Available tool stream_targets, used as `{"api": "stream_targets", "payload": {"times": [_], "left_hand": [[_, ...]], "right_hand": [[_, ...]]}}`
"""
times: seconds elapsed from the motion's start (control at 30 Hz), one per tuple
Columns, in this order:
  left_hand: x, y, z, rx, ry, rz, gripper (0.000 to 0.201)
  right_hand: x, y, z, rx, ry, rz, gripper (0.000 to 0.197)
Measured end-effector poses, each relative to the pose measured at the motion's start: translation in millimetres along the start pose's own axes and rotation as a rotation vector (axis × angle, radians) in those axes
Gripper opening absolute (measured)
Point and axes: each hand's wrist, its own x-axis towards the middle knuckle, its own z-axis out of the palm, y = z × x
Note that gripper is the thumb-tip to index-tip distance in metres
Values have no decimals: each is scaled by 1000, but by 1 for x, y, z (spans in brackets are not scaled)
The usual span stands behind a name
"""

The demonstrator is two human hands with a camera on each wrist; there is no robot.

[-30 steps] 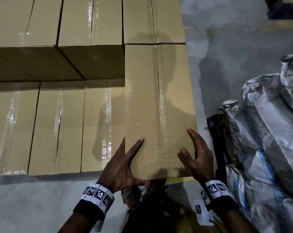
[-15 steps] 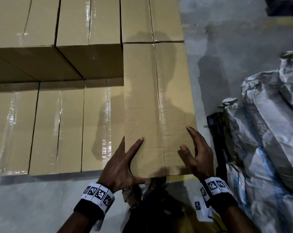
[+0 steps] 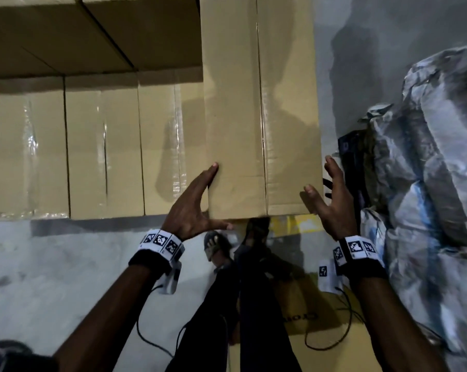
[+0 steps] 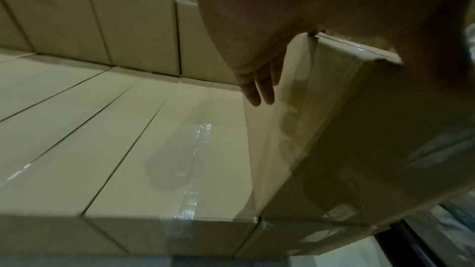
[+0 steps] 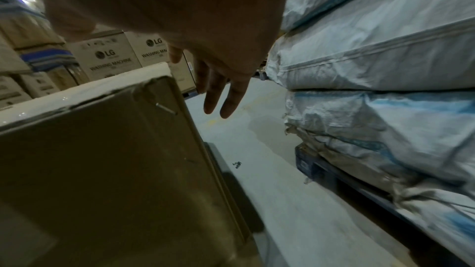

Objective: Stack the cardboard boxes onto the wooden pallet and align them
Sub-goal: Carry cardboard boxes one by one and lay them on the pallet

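top box (image 3: 259, 108) on the stack's right end, over the lower row of boxes (image 3: 66, 149) | left hand (image 3: 192, 208) flat-fingered against its left side, thumb under near edge | right hand (image 3: 331, 202) fingers spread, just off its right side (sacks (image 3: 428, 157) near)

Grey concrete floor (image 3: 66, 277), stacked cardboard boxes (image 3: 92, 149), probably sacks (image 3: 428, 157)

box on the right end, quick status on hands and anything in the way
Left hand flat on box corner. Right hand open, off it. Sacks close on the right.
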Motion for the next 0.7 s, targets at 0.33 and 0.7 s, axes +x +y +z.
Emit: {"api": "stream_targets", "payload": {"times": [0.33, 0.7], "left_hand": [[-59, 37, -57, -94, 58, -296, 113], [-148, 94, -115, 13, -6, -198, 68]], "right_hand": [[-79, -47, -28, -141, 13, 138, 82], [-88, -155, -38, -249, -44, -225, 65]]}}
